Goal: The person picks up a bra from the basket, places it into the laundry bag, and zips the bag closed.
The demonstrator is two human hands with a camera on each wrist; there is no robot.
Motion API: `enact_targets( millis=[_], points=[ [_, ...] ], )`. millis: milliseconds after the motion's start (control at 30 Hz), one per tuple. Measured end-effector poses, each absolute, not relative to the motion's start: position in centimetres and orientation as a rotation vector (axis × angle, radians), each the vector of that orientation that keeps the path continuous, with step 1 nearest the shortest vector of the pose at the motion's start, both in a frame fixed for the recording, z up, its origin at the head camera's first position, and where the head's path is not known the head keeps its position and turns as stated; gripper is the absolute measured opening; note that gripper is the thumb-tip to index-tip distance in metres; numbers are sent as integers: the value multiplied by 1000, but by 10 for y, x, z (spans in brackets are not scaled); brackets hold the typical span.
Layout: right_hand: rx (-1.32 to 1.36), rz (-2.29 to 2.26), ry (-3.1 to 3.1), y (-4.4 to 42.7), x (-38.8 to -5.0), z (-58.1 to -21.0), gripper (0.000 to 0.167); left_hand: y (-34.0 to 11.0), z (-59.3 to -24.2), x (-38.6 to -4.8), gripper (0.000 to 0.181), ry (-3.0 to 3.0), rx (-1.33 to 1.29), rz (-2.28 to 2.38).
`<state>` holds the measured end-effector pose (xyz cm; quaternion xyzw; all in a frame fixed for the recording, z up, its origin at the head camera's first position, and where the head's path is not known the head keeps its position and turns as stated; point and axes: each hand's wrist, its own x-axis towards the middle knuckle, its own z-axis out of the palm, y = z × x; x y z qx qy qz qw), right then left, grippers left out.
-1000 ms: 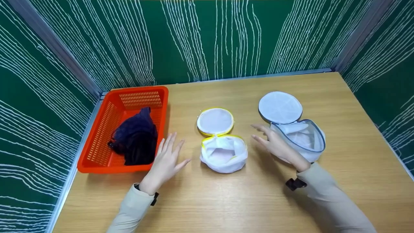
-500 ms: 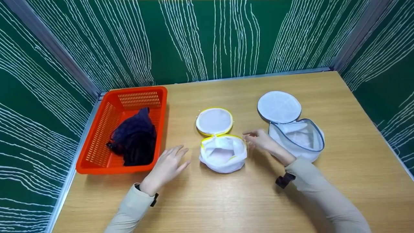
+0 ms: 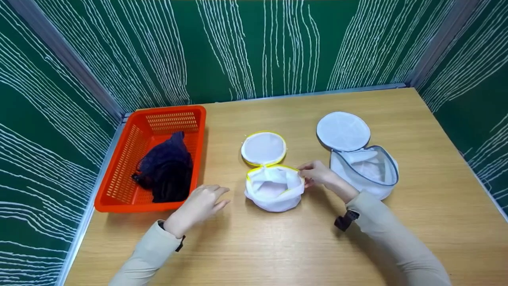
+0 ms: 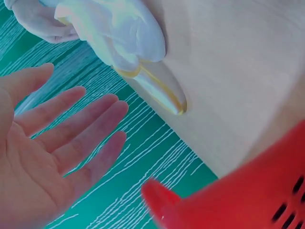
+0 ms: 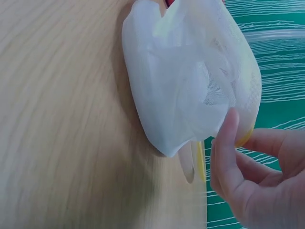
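Right hand: pinching white mesh bag by its yellow edge | left hand: fingers apart; orange basket just left of them, tabletop between them and bag

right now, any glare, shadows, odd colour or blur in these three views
Head: a faint pale sheen on the table, and a soft shadow beside the right sleeve; left wrist: a cool, washed-out tint, with the orange basket looking red and soft along its edge; right wrist: a soft shadow beside the white mesh bag, no strong glare.
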<state>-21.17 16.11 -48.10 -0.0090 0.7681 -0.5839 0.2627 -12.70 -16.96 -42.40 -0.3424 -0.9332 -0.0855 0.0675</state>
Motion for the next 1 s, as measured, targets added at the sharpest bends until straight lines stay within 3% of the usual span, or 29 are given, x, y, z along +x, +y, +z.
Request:
enact_targets(
  millis=[467, 1000],
  points=[
    [77, -1822, 1808, 167, -208, -490, 40, -176, -377, -136, 28, -2885, -1019, -105],
    [21, -1914, 1725, 171, -202, -487, 37, -208, -344, -195, 33, -3051, -678, -308]
  ],
)
